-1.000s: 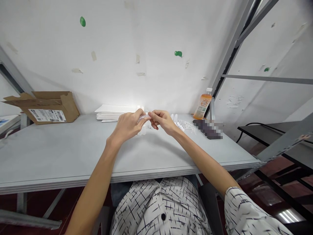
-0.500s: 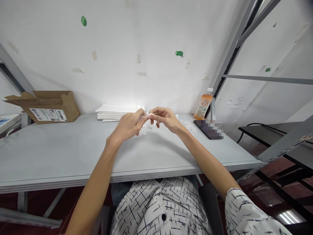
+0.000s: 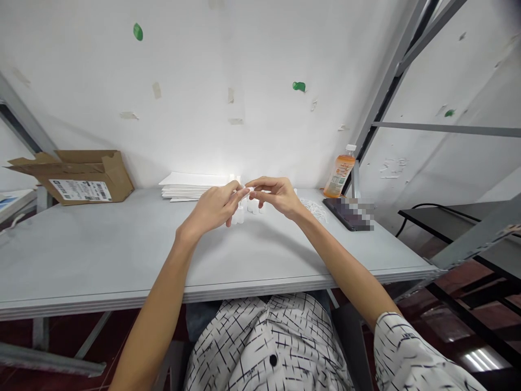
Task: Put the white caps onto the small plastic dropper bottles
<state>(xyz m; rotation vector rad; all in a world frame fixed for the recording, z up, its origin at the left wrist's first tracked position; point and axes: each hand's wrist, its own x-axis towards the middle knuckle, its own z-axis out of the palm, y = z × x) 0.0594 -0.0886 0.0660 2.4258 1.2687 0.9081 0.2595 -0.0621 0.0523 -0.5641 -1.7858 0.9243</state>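
Note:
My left hand (image 3: pixel 215 205) and my right hand (image 3: pixel 280 196) meet above the back middle of the grey table (image 3: pixel 134 247). Their fingertips are pinched close together around something small and whitish, mostly hidden by the fingers. Small white pieces (image 3: pixel 240 215) that look like plastic bottles or caps stand just behind and below my fingers, partly covered. To the right of my right hand lies a loose heap of thin white strips or loops (image 3: pixel 315 210).
A stack of white sheets or flat boxes (image 3: pixel 191 181) lies against the wall. An open cardboard box (image 3: pixel 83 176) stands at the far left. On the right are an orange drink bottle (image 3: pixel 340 174) and a dark phone (image 3: pixel 345 215). Metal frame posts (image 3: pixel 380 103) rise beside the table.
The fingertips have shifted slightly, and the thin, clear piece with a fine white end that showed between them is now mostly hidden. My arms stay nearly in place.

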